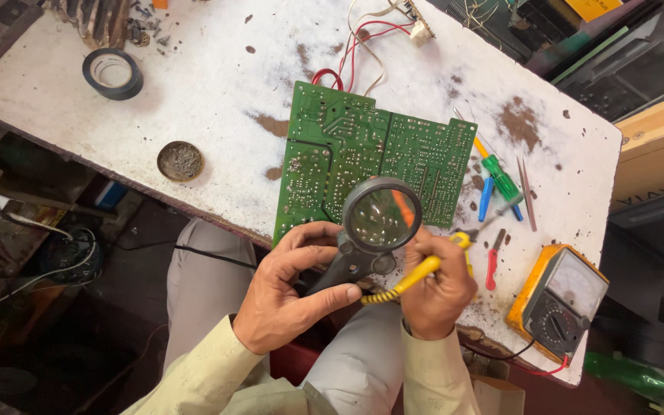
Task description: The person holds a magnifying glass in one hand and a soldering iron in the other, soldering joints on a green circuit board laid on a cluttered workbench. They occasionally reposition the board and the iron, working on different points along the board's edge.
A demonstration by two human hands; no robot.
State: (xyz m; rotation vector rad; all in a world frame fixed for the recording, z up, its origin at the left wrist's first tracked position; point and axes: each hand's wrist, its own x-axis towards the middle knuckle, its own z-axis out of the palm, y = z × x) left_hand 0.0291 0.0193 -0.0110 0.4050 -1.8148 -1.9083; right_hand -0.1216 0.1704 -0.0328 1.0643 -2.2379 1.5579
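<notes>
Circuit board lies solder-side up at the tabletop's near edge, inspection underway: my left hand clasps the magnifier, my right hand pinches the yellow soldering iron, no joint touched yet.

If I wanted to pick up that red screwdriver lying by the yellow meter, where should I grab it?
Probably by its red handle: the red screwdriver lies flat on the table, so pinch the handle from above, across its sides. Come from the table's near edge, since the yellow meter sits to its right and the person's right hand to its left.
</notes>
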